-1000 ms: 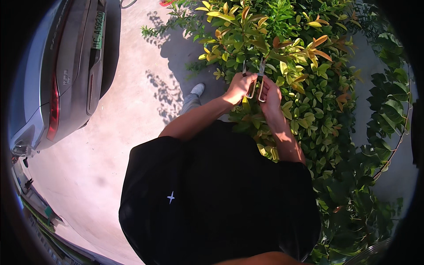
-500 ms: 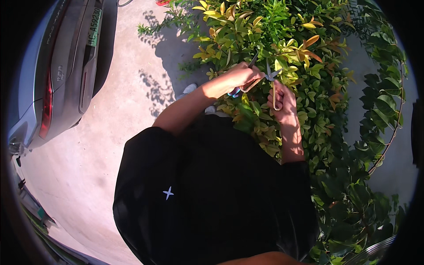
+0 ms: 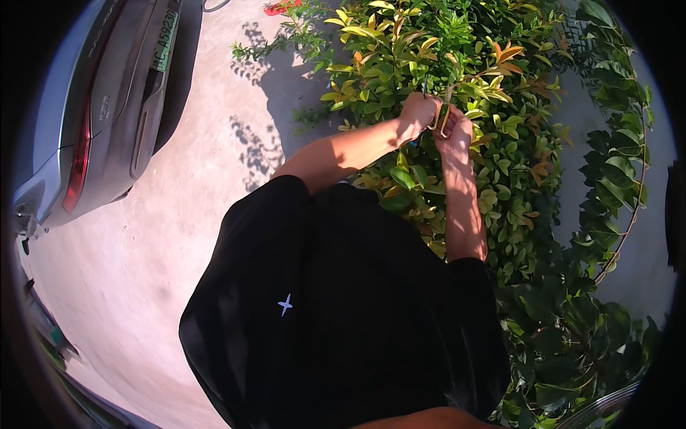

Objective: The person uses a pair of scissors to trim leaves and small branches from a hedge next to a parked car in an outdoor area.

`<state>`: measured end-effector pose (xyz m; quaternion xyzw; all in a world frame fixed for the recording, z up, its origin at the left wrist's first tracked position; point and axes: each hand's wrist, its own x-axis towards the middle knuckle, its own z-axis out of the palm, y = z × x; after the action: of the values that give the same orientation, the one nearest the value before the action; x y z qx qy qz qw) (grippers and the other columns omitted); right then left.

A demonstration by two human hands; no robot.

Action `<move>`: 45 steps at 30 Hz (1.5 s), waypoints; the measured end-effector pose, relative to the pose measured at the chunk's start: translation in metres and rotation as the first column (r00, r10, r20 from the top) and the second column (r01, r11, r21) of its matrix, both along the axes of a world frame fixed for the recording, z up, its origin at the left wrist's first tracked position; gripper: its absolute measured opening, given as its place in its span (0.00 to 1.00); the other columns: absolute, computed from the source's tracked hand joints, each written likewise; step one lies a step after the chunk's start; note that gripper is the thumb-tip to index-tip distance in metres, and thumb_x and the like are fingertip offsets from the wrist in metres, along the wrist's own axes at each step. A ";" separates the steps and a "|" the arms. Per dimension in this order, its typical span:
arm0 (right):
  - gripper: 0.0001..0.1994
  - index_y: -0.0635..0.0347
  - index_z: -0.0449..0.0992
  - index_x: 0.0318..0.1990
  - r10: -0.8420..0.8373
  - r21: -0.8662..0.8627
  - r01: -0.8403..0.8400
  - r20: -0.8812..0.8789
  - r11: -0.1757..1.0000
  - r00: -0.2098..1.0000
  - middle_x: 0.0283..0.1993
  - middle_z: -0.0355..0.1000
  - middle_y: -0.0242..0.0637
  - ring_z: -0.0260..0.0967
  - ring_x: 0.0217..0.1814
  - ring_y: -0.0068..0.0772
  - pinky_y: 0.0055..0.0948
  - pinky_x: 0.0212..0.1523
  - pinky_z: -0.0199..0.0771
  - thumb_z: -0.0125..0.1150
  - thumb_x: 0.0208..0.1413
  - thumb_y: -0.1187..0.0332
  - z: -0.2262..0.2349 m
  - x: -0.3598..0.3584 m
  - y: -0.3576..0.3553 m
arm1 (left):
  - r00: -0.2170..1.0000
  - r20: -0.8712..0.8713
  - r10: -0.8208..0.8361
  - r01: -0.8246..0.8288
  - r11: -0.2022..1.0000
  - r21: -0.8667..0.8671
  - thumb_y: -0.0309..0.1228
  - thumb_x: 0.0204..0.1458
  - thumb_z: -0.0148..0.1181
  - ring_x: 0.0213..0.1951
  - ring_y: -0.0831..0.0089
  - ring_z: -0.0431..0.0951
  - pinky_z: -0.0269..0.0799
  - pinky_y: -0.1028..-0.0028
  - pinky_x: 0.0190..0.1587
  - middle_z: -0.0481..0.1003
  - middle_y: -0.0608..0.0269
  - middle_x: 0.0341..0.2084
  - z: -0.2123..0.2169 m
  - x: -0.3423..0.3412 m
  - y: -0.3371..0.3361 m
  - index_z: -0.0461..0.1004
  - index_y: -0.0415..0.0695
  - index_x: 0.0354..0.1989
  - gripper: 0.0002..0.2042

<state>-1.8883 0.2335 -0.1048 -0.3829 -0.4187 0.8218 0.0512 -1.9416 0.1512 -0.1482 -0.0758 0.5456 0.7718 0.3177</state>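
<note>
Foliage (image 3: 504, 179) borders the shears (image 3: 445, 120); pavement (image 3: 182, 229) spreads leftward.

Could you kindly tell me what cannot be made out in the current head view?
All in the head view:
Shears: too small among the leaves to tell whether they are closed.
Left hand: its back hides its grip.
Blue thing below it: too small to identify.
Car: the picture's edge cuts off its front.
Red thing: cut off by the upper edge.

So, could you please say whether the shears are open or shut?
The shears look shut or nearly so: the handles sit close together between the left hand and right hand. I cannot tell whether the blades meet.
</note>
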 end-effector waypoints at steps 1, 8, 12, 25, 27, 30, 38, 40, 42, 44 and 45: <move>0.09 0.56 0.72 0.30 -0.081 0.031 0.081 -0.001 0.996 0.997 0.18 0.69 0.25 0.57 0.11 0.18 0.17 0.09 0.52 0.49 0.60 0.67 -0.001 0.001 -0.006 | 1.000 0.000 0.008 -0.008 1.000 -0.004 0.28 0.56 0.55 0.15 0.75 0.66 0.58 0.72 0.15 0.74 0.61 0.19 0.000 0.002 -0.003 0.76 0.37 0.27 0.09; 0.11 0.60 0.74 0.36 0.044 0.032 -0.043 -0.039 0.999 0.998 0.28 0.75 0.33 0.70 0.25 0.24 0.23 0.25 0.70 0.47 0.62 0.65 -0.010 0.017 -0.031 | 0.985 0.145 0.091 -0.130 0.950 0.284 0.29 0.59 0.53 0.22 0.68 0.76 0.75 0.69 0.23 0.77 0.53 0.25 0.017 0.036 -0.047 0.74 0.34 0.33 0.10; 0.15 0.48 0.63 0.21 0.375 -0.164 -0.363 0.049 0.917 0.926 0.12 0.50 0.18 0.42 0.09 0.15 0.17 0.10 0.42 0.49 0.62 0.64 0.003 0.029 -0.029 | 0.989 0.113 -0.095 0.064 0.965 0.255 0.34 0.60 0.49 0.16 0.74 0.70 0.66 0.73 0.19 0.72 0.62 0.19 0.006 0.045 -0.092 0.74 0.39 0.31 0.12; 0.12 0.54 0.72 0.25 0.392 -0.051 -0.389 0.161 0.920 0.906 0.12 0.57 0.20 0.49 0.09 0.17 0.18 0.09 0.46 0.48 0.60 0.66 -0.027 -0.057 -0.047 | 0.930 0.283 0.234 -0.236 0.971 -0.029 0.37 0.58 0.51 0.10 0.79 0.60 0.51 0.77 0.11 0.66 0.69 0.11 -0.019 -0.015 -0.072 0.72 0.44 0.24 0.13; 0.11 0.56 0.74 0.27 0.240 0.095 -0.261 0.190 0.961 0.952 0.16 0.67 0.26 0.60 0.11 0.20 0.20 0.09 0.54 0.48 0.59 0.66 -0.022 -0.052 -0.063 | 0.894 0.302 0.330 -0.357 0.934 0.035 0.35 0.57 0.51 0.10 0.77 0.63 0.53 0.77 0.10 0.69 0.66 0.12 -0.016 -0.007 -0.066 0.74 0.41 0.25 0.12; 0.12 0.58 0.75 0.30 0.258 0.072 -0.266 0.099 0.961 0.961 0.21 0.73 0.31 0.68 0.16 0.23 0.21 0.12 0.62 0.47 0.59 0.66 -0.031 -0.041 -0.067 | 0.882 0.302 0.362 -0.397 0.916 0.063 0.36 0.58 0.48 0.12 0.73 0.68 0.60 0.75 0.12 0.74 0.61 0.16 -0.016 0.006 -0.064 0.75 0.39 0.29 0.14; 0.14 0.51 0.67 0.23 0.650 -0.191 -0.632 0.041 0.751 0.759 0.14 0.60 0.22 0.51 0.10 0.16 0.18 0.11 0.47 0.45 0.62 0.63 0.007 -0.003 -0.073 | 0.981 0.191 0.027 -0.065 0.978 0.196 0.38 0.62 0.47 0.12 0.78 0.58 0.52 0.74 0.16 0.63 0.70 0.14 -0.002 0.043 -0.154 0.67 0.44 0.24 0.15; 0.17 0.44 0.59 0.18 0.798 -0.275 -0.749 0.179 0.602 0.575 0.11 0.50 0.16 0.45 0.09 0.13 0.21 0.11 0.47 0.51 0.60 0.61 0.017 -0.010 -0.060 | 0.978 0.160 -0.133 0.106 0.981 0.165 0.40 0.60 0.50 0.12 0.81 0.56 0.49 0.76 0.16 0.60 0.74 0.11 -0.013 0.038 -0.183 0.65 0.48 0.21 0.16; 0.17 0.44 0.59 0.18 0.819 -0.223 -0.796 0.277 0.563 0.502 0.11 0.49 0.16 0.43 0.09 0.13 0.20 0.11 0.46 0.51 0.60 0.61 0.010 -0.018 -0.067 | 0.885 0.261 -0.386 0.308 0.905 0.293 0.42 0.58 0.54 0.13 0.84 0.56 0.48 0.79 0.16 0.57 0.77 0.11 -0.022 0.029 -0.211 0.64 0.52 0.20 0.16; 0.17 0.43 0.59 0.18 0.798 -0.180 -0.804 0.364 0.567 0.481 0.12 0.48 0.15 0.43 0.09 0.12 0.17 0.10 0.42 0.50 0.61 0.61 0.005 -0.028 -0.079 | 0.908 0.262 -0.328 0.268 0.933 0.239 0.42 0.58 0.54 0.12 0.84 0.56 0.48 0.79 0.16 0.56 0.77 0.11 -0.032 0.013 -0.207 0.63 0.52 0.19 0.16; 0.17 0.44 0.60 0.18 0.797 -0.193 -0.790 0.331 0.581 0.505 0.12 0.48 0.15 0.42 0.09 0.13 0.16 0.10 0.40 0.47 0.61 0.61 -0.006 -0.039 -0.078 | 0.926 0.257 -0.275 0.232 0.955 0.186 0.42 0.57 0.55 0.12 0.83 0.56 0.49 0.80 0.16 0.56 0.77 0.10 -0.038 0.004 -0.201 0.63 0.53 0.19 0.16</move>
<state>-1.9277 0.1552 -0.1105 -0.3014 -0.5416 0.6652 -0.4163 -1.9377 -0.0495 -0.1861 -0.0885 0.4398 0.7450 0.4937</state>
